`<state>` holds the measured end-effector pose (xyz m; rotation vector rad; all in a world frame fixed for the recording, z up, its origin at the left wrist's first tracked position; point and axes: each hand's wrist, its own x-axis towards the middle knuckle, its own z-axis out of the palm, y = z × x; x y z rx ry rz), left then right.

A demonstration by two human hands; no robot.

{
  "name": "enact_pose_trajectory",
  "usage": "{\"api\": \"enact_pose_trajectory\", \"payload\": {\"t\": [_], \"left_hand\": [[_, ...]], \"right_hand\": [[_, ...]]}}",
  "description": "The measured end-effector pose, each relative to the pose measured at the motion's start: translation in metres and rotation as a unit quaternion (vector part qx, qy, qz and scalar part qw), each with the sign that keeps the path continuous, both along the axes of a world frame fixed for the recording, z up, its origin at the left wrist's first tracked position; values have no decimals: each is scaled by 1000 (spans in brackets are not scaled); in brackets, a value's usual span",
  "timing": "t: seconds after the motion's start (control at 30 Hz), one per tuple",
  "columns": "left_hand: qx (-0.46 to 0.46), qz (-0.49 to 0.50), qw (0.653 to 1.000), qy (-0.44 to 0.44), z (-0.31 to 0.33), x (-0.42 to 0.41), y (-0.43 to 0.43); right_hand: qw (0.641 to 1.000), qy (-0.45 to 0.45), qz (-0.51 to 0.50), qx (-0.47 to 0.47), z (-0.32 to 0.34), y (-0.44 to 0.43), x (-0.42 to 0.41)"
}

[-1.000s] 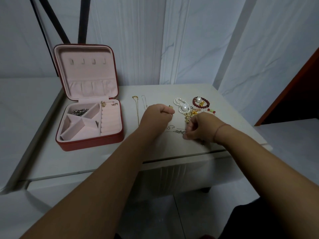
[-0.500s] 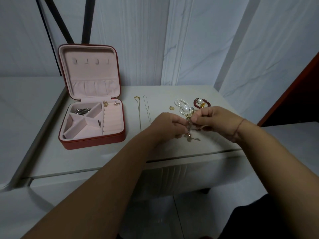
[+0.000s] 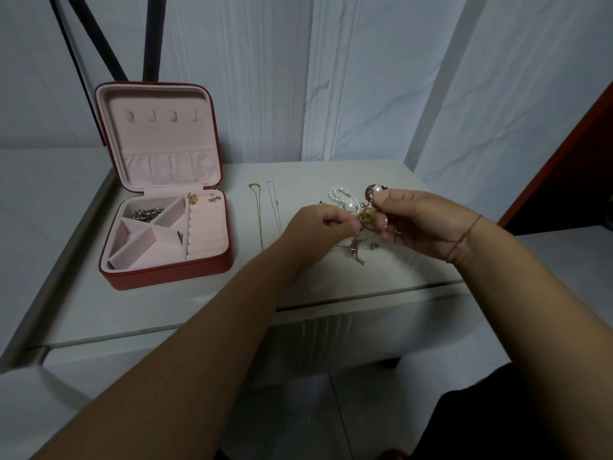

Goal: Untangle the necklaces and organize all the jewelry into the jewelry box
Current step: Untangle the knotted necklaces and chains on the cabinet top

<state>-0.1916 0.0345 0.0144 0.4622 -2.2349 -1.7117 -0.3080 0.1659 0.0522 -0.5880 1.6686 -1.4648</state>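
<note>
A red jewelry box [image 3: 169, 273] with pink lining stands open at the table's left; a silver chain [image 3: 147, 214] lies in its back compartment and two small pieces [image 3: 203, 198] sit by the ring rolls. My left hand [image 3: 316, 225] and my right hand [image 3: 421, 224] pinch a tangled chain [image 3: 356, 249] between them, lifted above the table, its end dangling. Behind the hands lie a pearl bracelet [image 3: 341, 197] and a dark red bead bracelet [image 3: 370, 190], partly hidden. A gold necklace [image 3: 258, 214] and a silver necklace [image 3: 274, 207] lie straight on the table.
The white table [image 3: 166, 313] ends at a front edge just below my forearms. A white paneled wall [image 3: 331, 78] rises behind it, with dark rods [image 3: 99, 44] leaning behind the box lid. A dark red door edge [image 3: 580, 144] is at the right.
Both hands rose from the tabletop and came together, lifting the tangled chain off the table; the right hand moved up and back toward the pearls.
</note>
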Motion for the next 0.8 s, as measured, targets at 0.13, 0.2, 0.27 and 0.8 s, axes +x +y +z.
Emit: {"api": "enact_pose_trajectory", "payload": {"t": [0.13,0.2,0.27,0.8], "left_hand": [[130,16,991,-6,7,-2,-4],[200,16,980,5,10,-1,-3],[252,4,968,17,11,-1,-2],[345,-4,938,43,14,3,-2]], "right_hand": [[999,7,-36,12,2,4,-4],[999,-3,-49,8,3,7,-6],[998,-31,-54,-11,4,7,-6],[999,30,-21,-13,1,1,2]]}}
